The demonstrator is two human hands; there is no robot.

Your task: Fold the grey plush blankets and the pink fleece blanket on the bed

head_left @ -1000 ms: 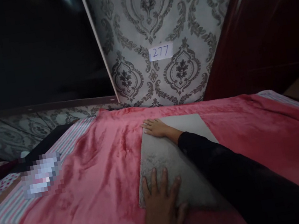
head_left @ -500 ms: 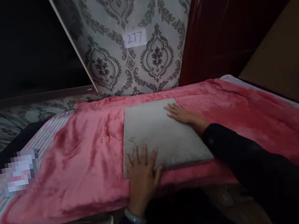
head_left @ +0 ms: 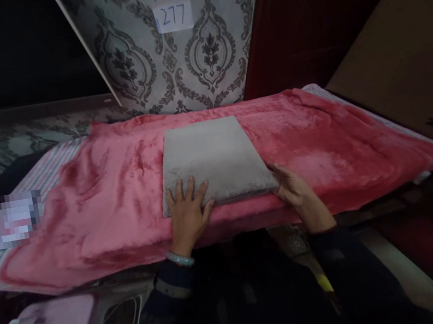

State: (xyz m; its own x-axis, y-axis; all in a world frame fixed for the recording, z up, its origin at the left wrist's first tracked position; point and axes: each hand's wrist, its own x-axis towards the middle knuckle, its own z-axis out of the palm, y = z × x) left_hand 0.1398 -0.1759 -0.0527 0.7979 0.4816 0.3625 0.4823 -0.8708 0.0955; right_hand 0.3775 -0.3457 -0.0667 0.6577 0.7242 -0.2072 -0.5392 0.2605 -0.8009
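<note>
Below patterned wallpaper (head_left: 169, 59) — pink blanket (head_left: 123, 199), gray mat (head_left: 209, 155), left hand (head_left: 187, 212) spread, right hand (head_left: 296, 187) at mat's corner — grip unclear.

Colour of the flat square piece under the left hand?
The square piece is plain light grey; it shows best in the head view.

Beyond back edge of pink-draped table (head_left: 320, 133): black screen (head_left: 8, 58) at left, label (head_left: 173, 15) reading 277 on patterned wallpaper (head_left: 210, 52). Striped cloth (head_left: 46, 171) along left edge.
</note>
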